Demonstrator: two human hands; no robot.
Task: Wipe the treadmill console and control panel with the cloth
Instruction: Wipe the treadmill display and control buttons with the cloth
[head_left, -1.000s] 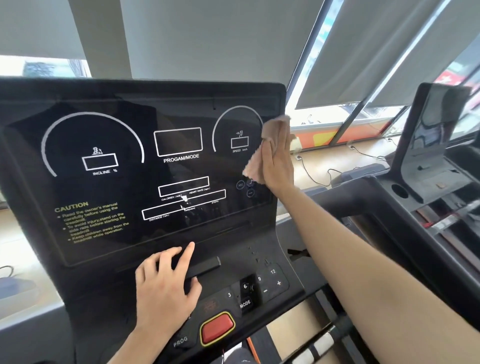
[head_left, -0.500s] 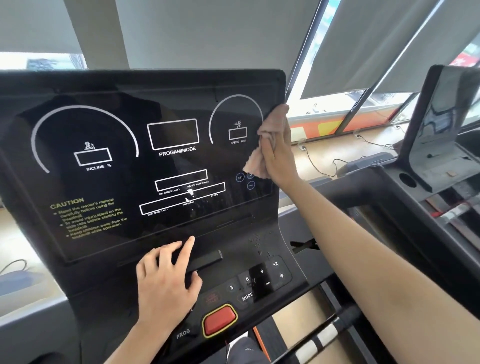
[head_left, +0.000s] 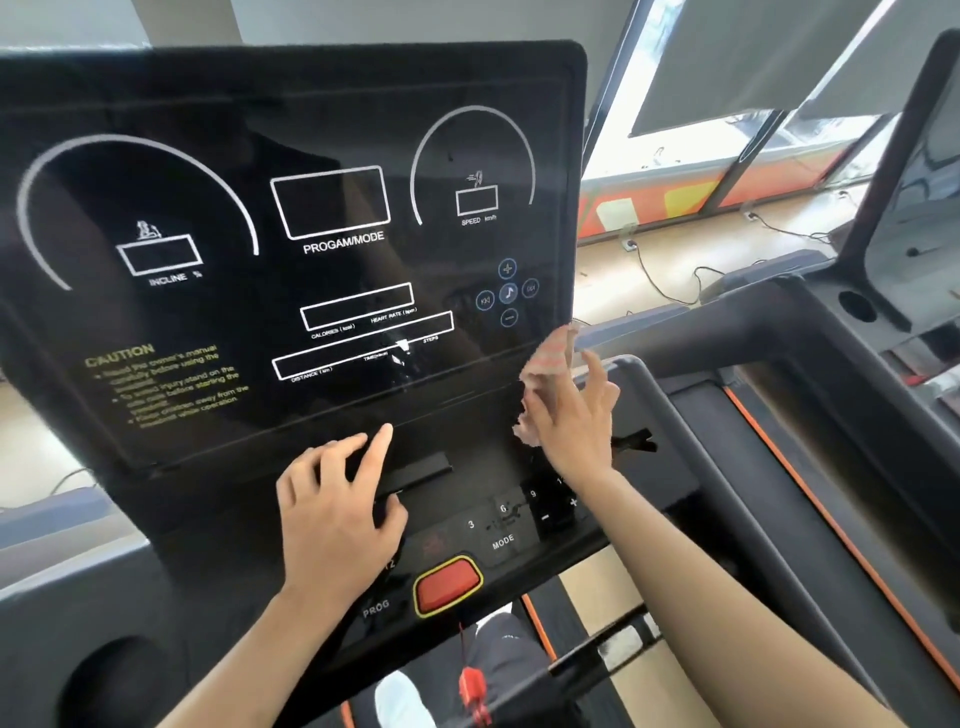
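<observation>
The black treadmill console screen (head_left: 291, 218) fills the left and centre of the head view, with white dials and yellow caution text. Below it slopes the control panel (head_left: 498, 525) with number keys, a MODE key and a red stop button (head_left: 449, 584). My right hand (head_left: 576, 415) presses a thin pink cloth (head_left: 545, 374) against the console's lower right corner, fingers spread over it. My left hand (head_left: 337, 514) rests flat on the ledge under the screen, holding nothing.
A red safety clip (head_left: 472, 686) hangs on a cord below the stop button. A grey handrail (head_left: 727, 374) runs to the right. A second treadmill's console (head_left: 904, 208) stands at the far right. Cables lie on the wooden floor by the windows.
My right hand has slid the cloth down the screen's right edge, from beside the speed dial to the lower right corner. My left hand has stayed on the ledge.
</observation>
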